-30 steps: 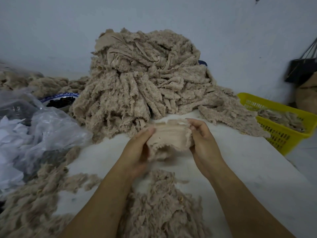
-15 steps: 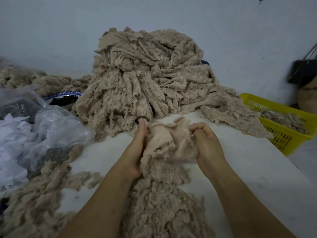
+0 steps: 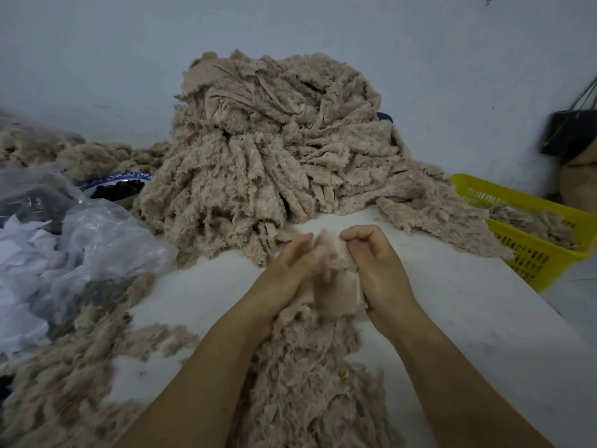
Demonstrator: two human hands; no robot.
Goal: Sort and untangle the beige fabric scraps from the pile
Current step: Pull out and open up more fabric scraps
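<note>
my left hand (image 3: 284,276) pinches a beige scrap (image 3: 336,286) | right hand (image 3: 378,270) grips its other side | over the table (image 3: 468,312) middle, near the pile (image 3: 274,156)

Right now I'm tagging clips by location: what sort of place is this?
Probably a textile sorting workshop: a big pile of beige scraps on a white table, a yellow basket holding more.

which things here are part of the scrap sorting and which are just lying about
Part of the job: left hand, right hand, the beige scrap they hold, big pile, loose heap by the arms, yellow basket with scraps in it.

Lying about: clear plastic bag, blue-rimmed bowl, black bag by the wall.
</note>
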